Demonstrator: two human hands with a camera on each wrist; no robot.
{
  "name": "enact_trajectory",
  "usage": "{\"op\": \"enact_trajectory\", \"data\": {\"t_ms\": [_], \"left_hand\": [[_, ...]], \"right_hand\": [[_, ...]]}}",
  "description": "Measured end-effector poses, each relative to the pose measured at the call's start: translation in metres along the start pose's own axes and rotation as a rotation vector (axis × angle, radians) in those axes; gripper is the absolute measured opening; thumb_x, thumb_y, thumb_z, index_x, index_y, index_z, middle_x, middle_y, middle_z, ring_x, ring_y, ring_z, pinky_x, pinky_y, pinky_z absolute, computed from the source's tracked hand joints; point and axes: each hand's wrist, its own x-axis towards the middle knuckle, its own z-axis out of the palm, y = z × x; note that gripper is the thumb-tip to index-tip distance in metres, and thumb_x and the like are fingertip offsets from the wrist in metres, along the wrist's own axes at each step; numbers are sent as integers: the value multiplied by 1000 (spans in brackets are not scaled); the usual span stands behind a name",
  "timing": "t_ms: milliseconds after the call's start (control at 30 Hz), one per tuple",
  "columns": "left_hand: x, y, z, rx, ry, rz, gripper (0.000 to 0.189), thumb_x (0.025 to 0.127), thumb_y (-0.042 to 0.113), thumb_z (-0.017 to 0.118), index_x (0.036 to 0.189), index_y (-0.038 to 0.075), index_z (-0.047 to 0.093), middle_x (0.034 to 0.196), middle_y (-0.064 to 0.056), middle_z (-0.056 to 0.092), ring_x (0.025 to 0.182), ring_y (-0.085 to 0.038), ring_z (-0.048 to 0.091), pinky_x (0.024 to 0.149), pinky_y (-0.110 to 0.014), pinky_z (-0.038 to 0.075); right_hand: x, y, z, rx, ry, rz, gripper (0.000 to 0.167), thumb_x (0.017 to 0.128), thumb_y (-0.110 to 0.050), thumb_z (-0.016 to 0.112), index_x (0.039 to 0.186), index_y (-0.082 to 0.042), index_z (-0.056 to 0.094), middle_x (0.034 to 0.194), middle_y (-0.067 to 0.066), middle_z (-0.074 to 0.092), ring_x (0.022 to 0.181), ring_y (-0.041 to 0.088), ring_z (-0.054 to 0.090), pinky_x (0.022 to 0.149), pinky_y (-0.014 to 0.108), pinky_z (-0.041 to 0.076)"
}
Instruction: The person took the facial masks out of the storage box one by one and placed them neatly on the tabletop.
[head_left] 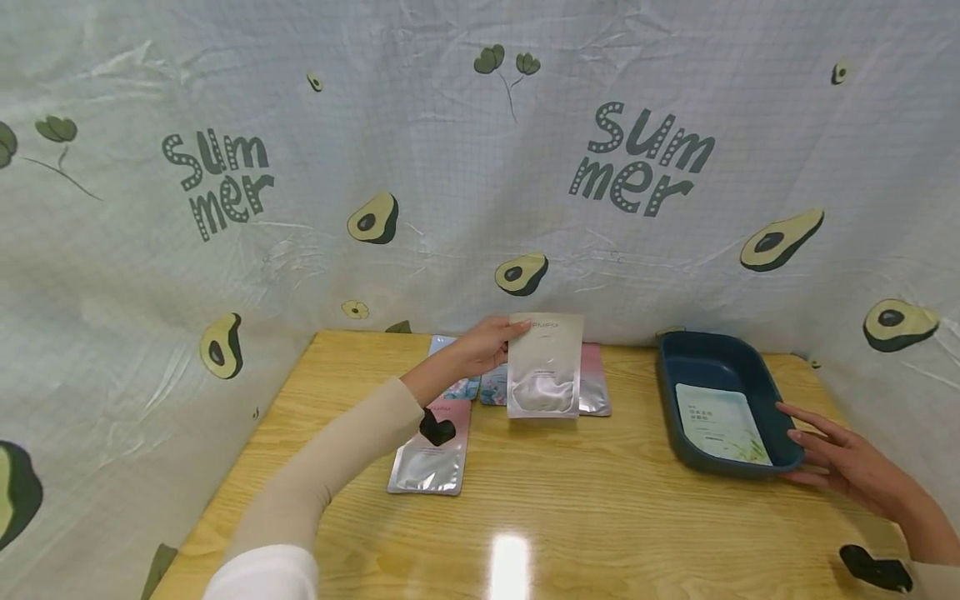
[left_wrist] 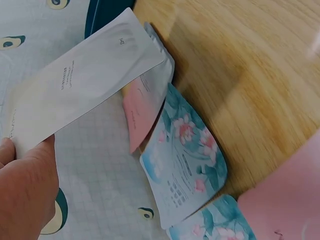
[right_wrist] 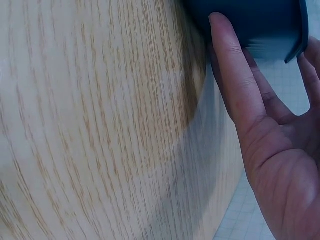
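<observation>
My left hand (head_left: 486,347) pinches a pale cream-and-silver sheet mask packet (head_left: 545,358) at its upper left edge, holding it upright above the table. Behind it a pink-and-silver packet (head_left: 595,385) shows partly. Two blue floral packets, one of them near the middle (left_wrist: 187,155), lie beside that one. Close to my left forearm lies another pink packet (head_left: 427,467). At the right, my right hand (head_left: 851,460) touches the near right corner of a dark blue bin (head_left: 705,358) with fairly straight fingers. Inside the bin lies a white-and-green packet (head_left: 720,423).
The wooden table (head_left: 600,517) runs back to a pale curtain (head_left: 450,150) printed with avocados, which also hangs along both sides. Black pieces are at both wrists, one by the left sleeve (head_left: 352,454). A bright reflection lies on the table's near part.
</observation>
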Motion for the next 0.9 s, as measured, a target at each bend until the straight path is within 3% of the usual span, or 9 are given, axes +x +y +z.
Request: {"op": "enact_trajectory", "data": {"t_ms": [233,600,900], "left_hand": [[-14,1,-12,-4,14,-25,38,110,17,47,135,-10,55,113,-10,68,95,-15,68,79,-27,58],[-32,-5,-25,23,49,-61,31,109,11,48,127,-12,59,110,-9,69,92,-15,69,78,-28,59],[-45,-21,-32,51,41,-95,21,107,8,51,107,-7,67,96,-6,74,84,-14,71,73,-28,59]], "right_hand": [[0,0,1,3,19,34,55,112,-18,41,160,-40,26,123,-17,52,107,19,69,90,49,57],[-1,2,2,53,-26,-17,55,113,-14,38,160,-39,28,123,-22,54,108,18,70,89,47,58],[0,0,1,18,24,14,50,112,-18,41,153,-46,38,120,-23,55,105,19,71,86,45,59]]}}
